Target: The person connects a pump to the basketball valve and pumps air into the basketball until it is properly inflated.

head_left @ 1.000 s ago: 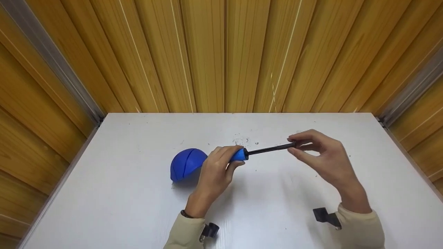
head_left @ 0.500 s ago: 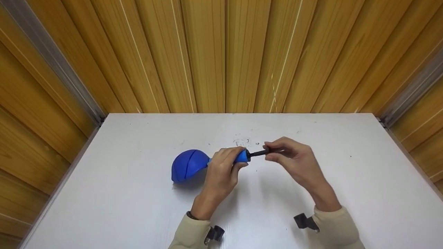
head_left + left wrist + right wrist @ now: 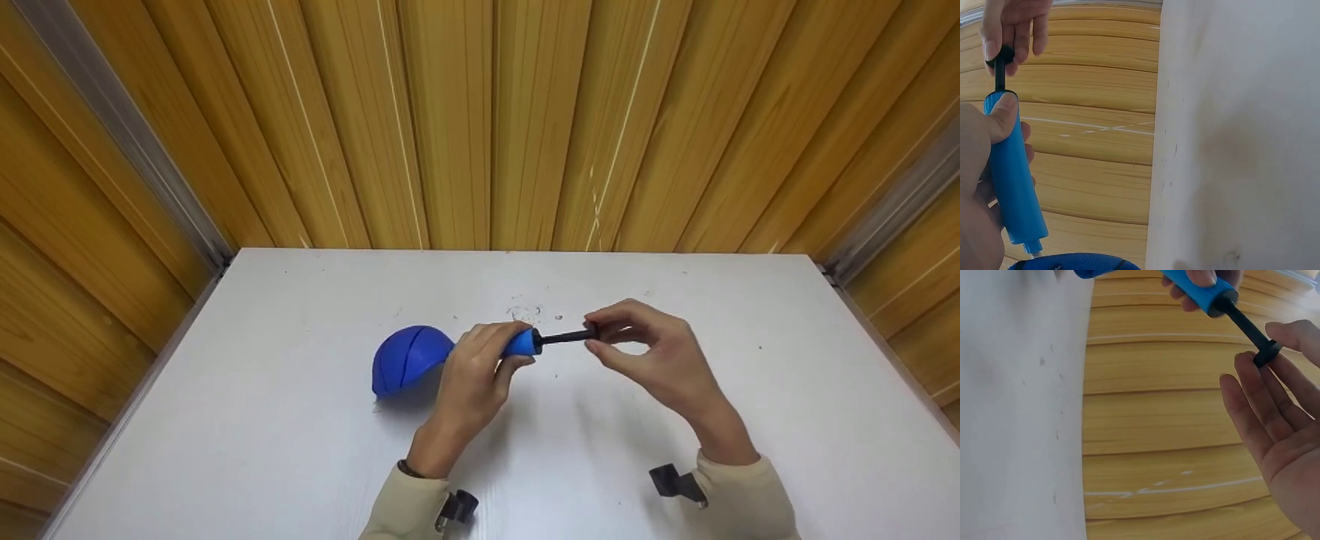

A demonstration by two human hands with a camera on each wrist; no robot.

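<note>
Gripping the blue pump (image 3: 521, 343) in my left hand (image 3: 472, 375), I pinch the end of its black rod (image 3: 566, 337) with my right hand (image 3: 664, 356) in the head view. The rod shows a little longer than half a second ago, yet shorter than a second ago. The caved-in blue ball (image 3: 409, 360) sits at 9 o'clock of my left hand. The white table (image 3: 225, 412) stretches toward 9 and 3 o'clock; its far edge meets the wood-grained wall (image 3: 457, 127) at 12. In the left wrist view, the pump's nozzle (image 3: 1033, 246) points down to the ball between 7 and 8 o'clock. In the right wrist view, my right hand holds the round handle (image 3: 1267, 353) at 2 o'clock, its lower fingers (image 3: 1244, 410) extended.
</note>
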